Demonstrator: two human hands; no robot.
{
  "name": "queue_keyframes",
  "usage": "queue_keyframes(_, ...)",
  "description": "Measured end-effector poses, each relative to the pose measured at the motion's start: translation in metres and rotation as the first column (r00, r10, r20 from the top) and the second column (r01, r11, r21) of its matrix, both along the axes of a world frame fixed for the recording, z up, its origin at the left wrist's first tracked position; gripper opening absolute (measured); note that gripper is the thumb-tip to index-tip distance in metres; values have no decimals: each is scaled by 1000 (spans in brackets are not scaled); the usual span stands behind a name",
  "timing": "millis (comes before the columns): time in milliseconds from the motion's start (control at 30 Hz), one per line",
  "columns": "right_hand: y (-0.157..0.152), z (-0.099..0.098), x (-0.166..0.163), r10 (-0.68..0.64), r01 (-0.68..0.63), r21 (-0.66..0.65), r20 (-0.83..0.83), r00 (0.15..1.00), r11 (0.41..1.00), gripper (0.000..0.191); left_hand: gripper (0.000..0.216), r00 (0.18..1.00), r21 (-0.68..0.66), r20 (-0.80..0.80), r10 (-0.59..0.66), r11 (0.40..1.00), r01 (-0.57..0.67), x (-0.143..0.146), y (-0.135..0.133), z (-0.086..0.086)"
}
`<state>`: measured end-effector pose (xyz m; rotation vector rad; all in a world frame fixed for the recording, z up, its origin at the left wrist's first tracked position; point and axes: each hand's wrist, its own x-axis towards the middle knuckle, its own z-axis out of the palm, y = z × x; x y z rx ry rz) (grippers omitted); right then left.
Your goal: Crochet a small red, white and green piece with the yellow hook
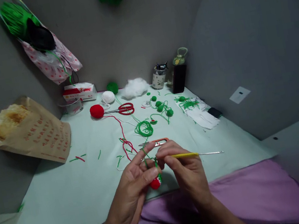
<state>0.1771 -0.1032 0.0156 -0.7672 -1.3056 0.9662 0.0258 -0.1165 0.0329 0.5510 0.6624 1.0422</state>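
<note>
My left hand (135,184) pinches a small red crocheted piece (155,183) with green yarn on top, a strand running over its raised forefinger. My right hand (183,165) grips a crochet hook (200,153) with a yellow handle, its metal end pointing right, and its fingertips meet the piece. Both hands hover above the near part of the pale green table (65,192). Green yarn (143,129) lies coiled just beyond the hands, and red yarn trails to a red ball (97,111). Small snips (155,142) lie right behind my fingers.
Red-handled scissors (124,109), a white yarn ball (108,96), stuffing (135,87), green crocheted bits (163,106), a jar (159,77) and a dark bottle (179,74) sit further back. A brown paper bag (34,134) leans at left. Purple cloth (253,194) covers the near edge.
</note>
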Motion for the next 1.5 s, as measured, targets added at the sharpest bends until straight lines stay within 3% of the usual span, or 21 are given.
queue_keyframes(167, 5, 5, 15, 23, -49, -111, -223, 975, 993, 14, 52, 988, -50, 134, -79, 995, 87, -12, 4, 3)
queue_keyframes(267, 6, 6, 17, 46, -115, -187, -337, 940, 976, 15, 50, 994, -46, 92, -61, 997, 66, -10, 3, 4)
queue_keyframes(333, 6, 5, 14, 70, -126, -177, -292, 954, 976, 15, 50, 1000, 5, 1, -28, 1000, 28, -5, 2, 3)
queue_keyframes(433, 5, 1, 7, 92, -103, -111, -100, 991, 988, 13, 47, 991, 108, -124, 52, 993, -38, 3, -1, -3)
queue_keyframes(533, 7, -1, 3, 26, -26, -60, 0, 1000, 998, 13, 45, 978, 148, -191, 88, 987, -60, 6, -2, -11)
queue_keyframes(700, 15, 0, 4, -126, 126, 5, 76, 989, 992, 14, 41, 983, 113, -179, 24, 994, -3, 3, 1, -13)
queue_keyframes(833, 24, -1, 12, -118, 104, -195, -63, 991, 975, 16, 48, 994, -3, -95, 55, 998, -56, 1, 3, -7)
queue_keyframes(933, 23, 0, 17, -210, 138, -288, -234, 949, 948, 18, 51, 990, -65, -85, 117, 990, -123, -2, 5, -6)
queue_keyframes(1033, 10, 2, 17, -147, 117, -173, -177, 973, 978, 16, 53, 980, -65, -94, 175, 981, -181, -3, 6, -8)
queue_keyframes(1167, -12, 5, 13, -48, 42, 60, 106, 993, 997, 18, 56, 971, -39, -106, 216, 974, -221, -1, 5, -10)
queue_keyframes(1267, -20, 7, 11, -62, 38, 118, 206, 977, 992, 19, 54, 966, -10, -114, 234, 972, -237, 1, 5, -10)
queue_keyframes(1500, -21, 8, 15, -133, 81, 194, 271, 953, 978, 22, 48, 963, 40, -157, 221, 975, -218, -1, 3, -11)
